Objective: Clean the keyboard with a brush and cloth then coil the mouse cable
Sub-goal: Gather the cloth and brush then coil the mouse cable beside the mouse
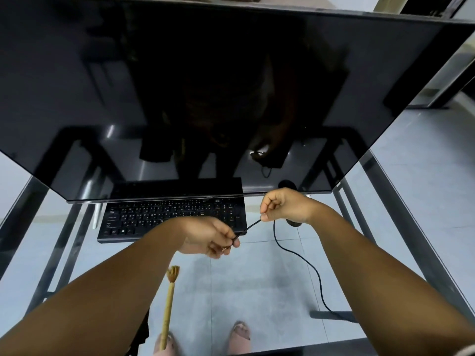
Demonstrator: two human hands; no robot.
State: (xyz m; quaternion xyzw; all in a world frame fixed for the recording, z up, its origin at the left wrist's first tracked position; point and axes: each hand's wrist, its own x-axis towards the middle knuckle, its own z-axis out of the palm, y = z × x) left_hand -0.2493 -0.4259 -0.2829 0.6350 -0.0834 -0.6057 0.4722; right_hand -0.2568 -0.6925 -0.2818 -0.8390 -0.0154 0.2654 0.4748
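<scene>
A black keyboard (144, 217) lies on the glass desk under the monitor's lower edge. Both hands hold the black mouse cable (295, 253) taut above the desk, right of the keyboard. My left hand (208, 237) pinches its end at the keyboard's right corner. My right hand (282, 205) pinches it a short way further along, and from there the cable hangs down in a curve to the right. A dark bit of the mouse (294, 222) shows under my right wrist. A wooden brush (168, 304) lies near the desk's front edge, bristles pointing away from me. No cloth is in view.
A large dark monitor (205, 86) fills the upper half of the view and overhangs the keyboard. The glass desk (257, 291) has a metal frame (401, 227) along its right side. Through the glass I see the tiled floor and two feet.
</scene>
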